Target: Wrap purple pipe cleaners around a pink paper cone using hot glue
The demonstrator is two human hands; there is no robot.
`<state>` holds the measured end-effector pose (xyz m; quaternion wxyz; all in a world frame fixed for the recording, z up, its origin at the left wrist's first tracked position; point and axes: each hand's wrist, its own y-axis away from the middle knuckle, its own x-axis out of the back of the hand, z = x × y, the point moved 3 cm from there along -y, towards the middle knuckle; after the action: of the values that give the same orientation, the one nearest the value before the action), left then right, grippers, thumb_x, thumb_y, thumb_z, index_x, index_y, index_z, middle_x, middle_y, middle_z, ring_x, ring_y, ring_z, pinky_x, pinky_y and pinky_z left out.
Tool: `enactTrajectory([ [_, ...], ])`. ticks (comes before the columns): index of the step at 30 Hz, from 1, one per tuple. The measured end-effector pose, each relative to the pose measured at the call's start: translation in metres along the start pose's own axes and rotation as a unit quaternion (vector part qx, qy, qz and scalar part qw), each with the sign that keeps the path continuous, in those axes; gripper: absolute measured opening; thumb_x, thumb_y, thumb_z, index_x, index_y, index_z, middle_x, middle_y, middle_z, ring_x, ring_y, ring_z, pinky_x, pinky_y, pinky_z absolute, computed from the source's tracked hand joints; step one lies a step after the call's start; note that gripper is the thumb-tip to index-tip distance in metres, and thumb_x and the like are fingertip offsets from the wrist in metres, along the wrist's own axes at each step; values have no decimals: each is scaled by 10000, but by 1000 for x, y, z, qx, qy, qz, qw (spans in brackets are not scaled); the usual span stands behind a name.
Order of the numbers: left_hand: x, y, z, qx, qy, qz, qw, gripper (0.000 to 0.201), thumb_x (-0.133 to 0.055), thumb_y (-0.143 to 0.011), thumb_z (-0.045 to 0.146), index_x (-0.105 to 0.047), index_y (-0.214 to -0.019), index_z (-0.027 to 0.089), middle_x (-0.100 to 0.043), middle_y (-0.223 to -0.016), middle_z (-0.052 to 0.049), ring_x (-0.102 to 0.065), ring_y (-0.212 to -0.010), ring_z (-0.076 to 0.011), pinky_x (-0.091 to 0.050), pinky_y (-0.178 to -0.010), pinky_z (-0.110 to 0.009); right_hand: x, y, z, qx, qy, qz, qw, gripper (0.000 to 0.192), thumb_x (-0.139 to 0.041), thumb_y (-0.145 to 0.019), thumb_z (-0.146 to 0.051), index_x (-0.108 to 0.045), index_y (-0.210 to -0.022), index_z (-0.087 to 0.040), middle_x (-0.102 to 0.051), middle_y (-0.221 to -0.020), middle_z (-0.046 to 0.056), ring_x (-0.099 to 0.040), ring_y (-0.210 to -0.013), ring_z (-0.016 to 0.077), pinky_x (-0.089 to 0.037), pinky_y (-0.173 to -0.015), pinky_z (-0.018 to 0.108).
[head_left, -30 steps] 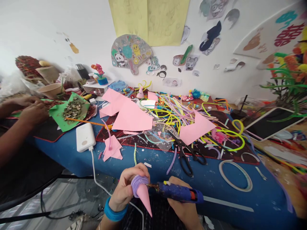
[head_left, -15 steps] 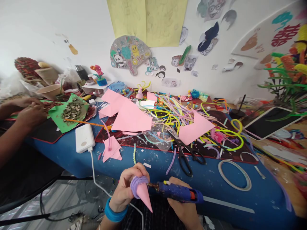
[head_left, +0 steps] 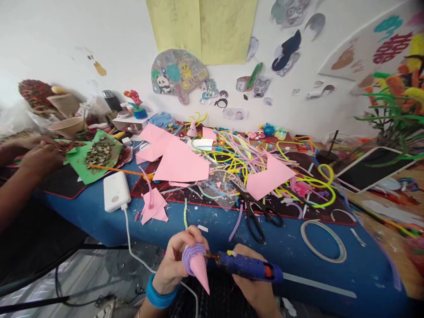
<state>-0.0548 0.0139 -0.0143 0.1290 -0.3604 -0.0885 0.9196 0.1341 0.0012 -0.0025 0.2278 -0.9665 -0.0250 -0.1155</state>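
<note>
Cone (head_left: 200, 268) of pink paper, its wide end wrapped in a purple pipe cleaner, sits at 6 o'clock in the view, just off the near edge of the blue desk (head_left: 331, 282). The left hand (head_left: 175, 260) is closed around the wrapped end, fingers curled over the top, and the tip points down toward the person. A blue band circles that wrist. The right hand (head_left: 253, 287) grips a blue glue gun (head_left: 247, 267) from below, at 3 o'clock of the cone; the gun lies level and its nozzle touches the purple wrap.

Black scissors (head_left: 256, 212) lie open on the desk at 1 o'clock of the hands, beside a pink paper sheet (head_left: 270, 176). A larger pink sheet (head_left: 180, 161) lies at 12 o'clock, with a tangle of coloured pipe cleaners (head_left: 245, 157) between the two. A white power bank (head_left: 115, 191) rests at 10 o'clock, its cable dropping over the desk's edge. A white ring (head_left: 323, 240) lies at 2 o'clock. At 9 o'clock of the view another person's hands (head_left: 36, 152) work next to a green sheet (head_left: 96, 157) heaped with dried bits.
</note>
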Motion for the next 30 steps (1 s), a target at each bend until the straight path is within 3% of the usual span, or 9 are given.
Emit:
enactTrajectory([
  [6, 0, 1, 0, -4, 1, 11, 1000, 353, -955, -632, 326, -763, -925, 284, -639, -951, -9, -688, -830, -187, -532, -670, -239, 0, -4, -7, 44, 29, 18, 998, 224, -590, -871, -162, -524, -693, -282, -577, -550, -39, -567, -430, 171, -456, -399, 280],
  [16, -2, -2, 1, -17, 4, 26, 1000, 338, -958, -633, 317, -759, -902, 268, -639, -945, -1, -708, -841, -170, -553, -699, -220, 0, -6, -9, 40, 26, 23, 999, 252, -603, -873, -184, -497, -667, -283, -552, -530, -40, -539, -409, 176, -434, -372, 293],
  [22, -2, -1, 0, -14, 8, 36, 999, 333, -952, -637, 288, -759, -907, 263, -640, -949, 8, -715, -850, -156, -561, -718, -203, 2, -7, -8, 43, 5, 9, 999, 206, -622, -901, -219, -572, -708, -272, -610, -602, -22, -602, -493, 183, -486, -446, 296],
  [30, -4, 0, -1, -16, 2, 79, 997, 337, -958, -618, 296, -756, -885, 258, -636, -934, -1, -714, -851, -170, -583, -727, -223, 3, -9, -13, 73, 60, 16, 995, 183, -588, -916, -188, -564, -765, -290, -609, -586, -17, -611, -490, 201, -498, -444, 316],
])
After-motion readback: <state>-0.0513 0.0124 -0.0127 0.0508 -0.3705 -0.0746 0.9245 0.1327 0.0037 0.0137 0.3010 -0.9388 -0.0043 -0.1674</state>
